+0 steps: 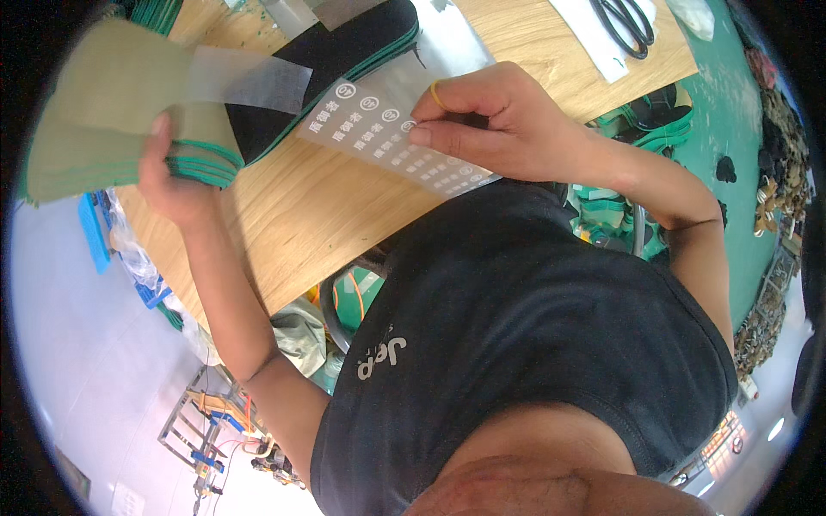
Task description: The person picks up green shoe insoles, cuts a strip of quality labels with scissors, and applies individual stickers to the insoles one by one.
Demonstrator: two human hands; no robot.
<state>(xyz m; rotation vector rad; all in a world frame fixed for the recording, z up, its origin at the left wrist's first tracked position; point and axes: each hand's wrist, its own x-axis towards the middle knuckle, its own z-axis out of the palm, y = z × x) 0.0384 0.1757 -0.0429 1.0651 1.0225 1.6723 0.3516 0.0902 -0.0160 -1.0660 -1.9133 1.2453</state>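
On wood table (344, 206), L hand (172, 176) grips green insoles (103, 112), R hand (490, 116) pinches sticker sheet (387, 138).

Layout on the wooden table (318, 215): the left hand (168, 176) grips a stack of insoles (103, 112) at the table's left edge, with a strip of clear film (245, 79) lying over the stack toward the right hand (490, 116). The right hand pinches a sheet of stickers (387, 138) lying on the table between the hands. Behind the right hand and to its right lie scissors (626, 24) on a sheet of paper (594, 43); behind the sticker sheet lies another insole pile (344, 52).
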